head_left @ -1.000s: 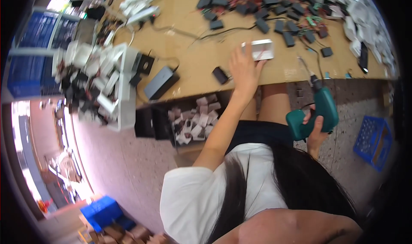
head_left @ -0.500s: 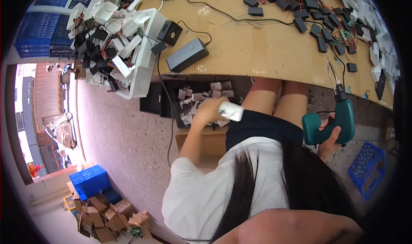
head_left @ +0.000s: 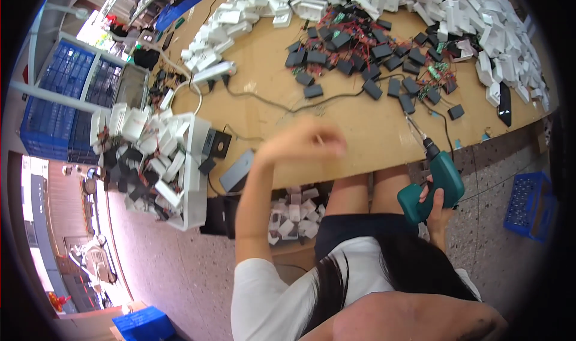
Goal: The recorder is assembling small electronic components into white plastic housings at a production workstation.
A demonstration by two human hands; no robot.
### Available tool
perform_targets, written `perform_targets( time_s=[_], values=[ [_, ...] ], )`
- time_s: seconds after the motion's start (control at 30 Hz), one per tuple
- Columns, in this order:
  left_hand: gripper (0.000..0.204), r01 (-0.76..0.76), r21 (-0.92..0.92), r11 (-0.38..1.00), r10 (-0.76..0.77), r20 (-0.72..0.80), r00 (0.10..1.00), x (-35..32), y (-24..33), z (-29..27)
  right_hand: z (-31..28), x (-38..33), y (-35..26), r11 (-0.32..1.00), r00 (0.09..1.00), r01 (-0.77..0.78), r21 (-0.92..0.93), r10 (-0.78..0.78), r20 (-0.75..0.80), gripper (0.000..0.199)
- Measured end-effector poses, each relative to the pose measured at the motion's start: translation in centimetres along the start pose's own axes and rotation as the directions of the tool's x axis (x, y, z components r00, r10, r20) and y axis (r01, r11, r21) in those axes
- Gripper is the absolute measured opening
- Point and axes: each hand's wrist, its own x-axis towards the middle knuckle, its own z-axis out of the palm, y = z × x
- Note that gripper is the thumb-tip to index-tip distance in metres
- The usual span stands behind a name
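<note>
- Left hand (head_left: pixel 306 143) raised over the near edge of the wooden table (head_left: pixel 360 131), blurred; grip impossible to tell, nothing clearly seen in it.
- Right hand (head_left: pixel 437 208) clenched around the handle of a teal electric screwdriver (head_left: pixel 435 179), held below the table edge beside the knees, bit tilted up and left toward the tabletop.
- Bare wood beneath and around the left hand, the widest open patch on the table; near edge running just below that hand, bending down to the right.
- Open speckled floor on the right between the screwdriver and a blue crate (head_left: pixel 528 206).
- Black cable (head_left: pixel 270 104) crossing the bare wood just beyond the left hand, running from a white power strip (head_left: pixel 210 72) toward the black modules (head_left: pixel 372 59).
- Black modules with red wires scattered across the middle of the table, well apart from both hands.
- Heap of white plastic housings (head_left: pixel 444 5) along the far and right side of the table.
- White bin (head_left: pixel 189 179) of mixed white and black parts at the left table end, near the left forearm; grey flat box (head_left: pixel 237 170) just beside it at the edge.
- Box of white parts (head_left: pixel 291 215) under the table, left of the knees.
- Screwdriver: teal body, black chuck, thin metal bit, pistol shape.
</note>
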Motion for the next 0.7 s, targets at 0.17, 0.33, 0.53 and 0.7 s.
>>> perform_targets(
  time_s=[0.17,0.33,0.53,0.7],
  values=[
    [0.06,0.186,0.073,0.98,-0.048,-0.818,0.573,24.3,-7.3,-20.6,-2.9,9.1,-0.2,1.0,0.996,-0.024,0.003,0.025,-0.086,0.045],
    [0.105,0.516,0.007,0.857,0.019,-1.0,-0.017,36.6,-14.5,-34.6,-8.2,17.2,1.8,0.997,0.999,0.046,0.067,-0.047,0.005,0.046],
    [0.089,0.524,-0.085,0.847,-0.152,-0.984,0.087,46.4,-9.5,-31.4,-18.9,20.0,14.7,0.905,0.978,-0.133,0.404,0.054,0.201,0.045],
    [0.071,0.45,0.053,0.891,-0.055,-0.973,0.223,41.9,-6.3,-27.4,-16.7,21.2,6.8,0.963,0.984,0.005,0.269,-0.052,0.17,0.044]
  ],
)
